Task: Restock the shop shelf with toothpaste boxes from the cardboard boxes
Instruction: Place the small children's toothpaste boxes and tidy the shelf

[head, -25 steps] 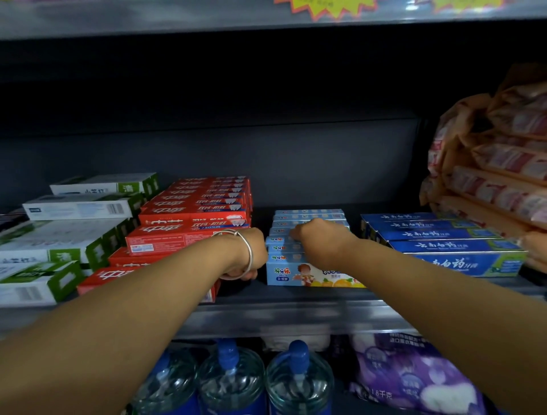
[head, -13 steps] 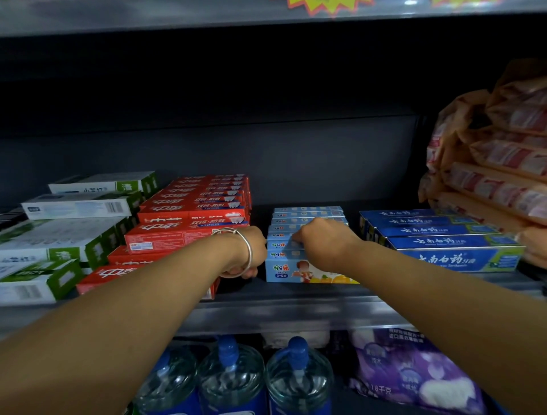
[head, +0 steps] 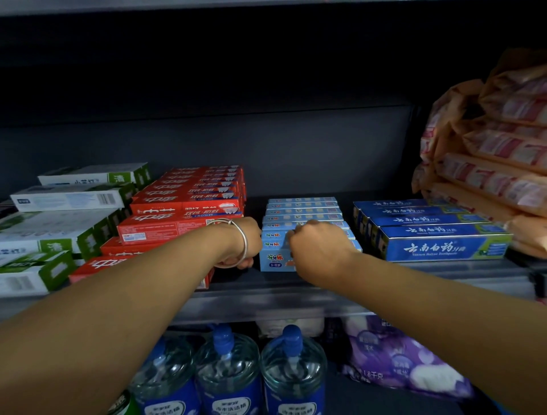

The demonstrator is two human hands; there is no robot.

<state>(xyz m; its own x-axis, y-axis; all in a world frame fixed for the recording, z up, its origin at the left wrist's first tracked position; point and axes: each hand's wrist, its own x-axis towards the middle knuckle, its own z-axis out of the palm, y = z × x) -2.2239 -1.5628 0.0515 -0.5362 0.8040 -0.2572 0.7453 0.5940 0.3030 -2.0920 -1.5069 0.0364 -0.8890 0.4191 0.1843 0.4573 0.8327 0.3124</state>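
Toothpaste boxes (head: 305, 217), light blue, in a row; right hand (head: 318, 251) curled on the front ones, left hand (head: 241, 246) unclear.

Dim light back there: a dark grey metal back panel (head: 296, 148) closed off the bay, deep in shadow. Above, the pale underside of the upper shelf (head: 207, 3) just showed. Below, a grey metal shelf edge strip (head: 266, 302) ran across, catching a dull sheen.
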